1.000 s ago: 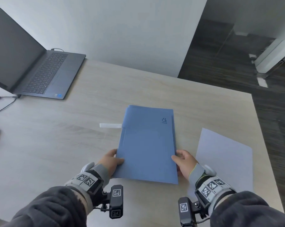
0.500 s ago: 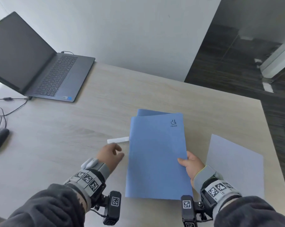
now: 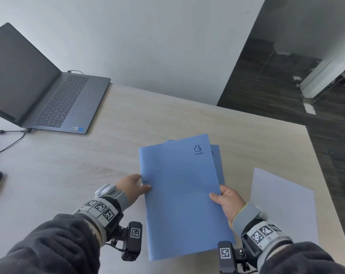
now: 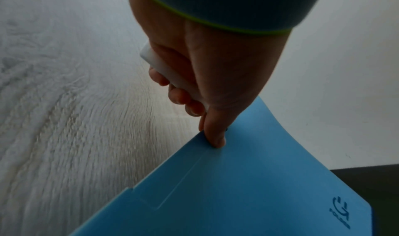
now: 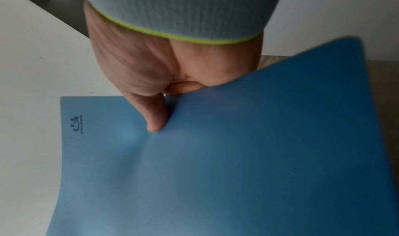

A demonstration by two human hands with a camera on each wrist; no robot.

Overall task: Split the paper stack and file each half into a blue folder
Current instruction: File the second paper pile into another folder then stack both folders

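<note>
Above the table (image 3: 167, 119), we see a blue folder (image 3: 183, 196) held by both hands.
Our right hand (image 3: 228, 202) pinches its right edge, thumb on top; the left hand (image 3: 131, 186) pinches its left edge, other fingers (image 4: 179, 96) curled around a white strip (image 4: 164, 67).

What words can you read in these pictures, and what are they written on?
"FOLDER", under a small logo: top corner of the upper blue folder.
Print on the second blue folder beneath: mostly hidden, unreadable.
Stickers on the laptop: too small to read.
Square wrist markers: patterns only, no words.
</note>
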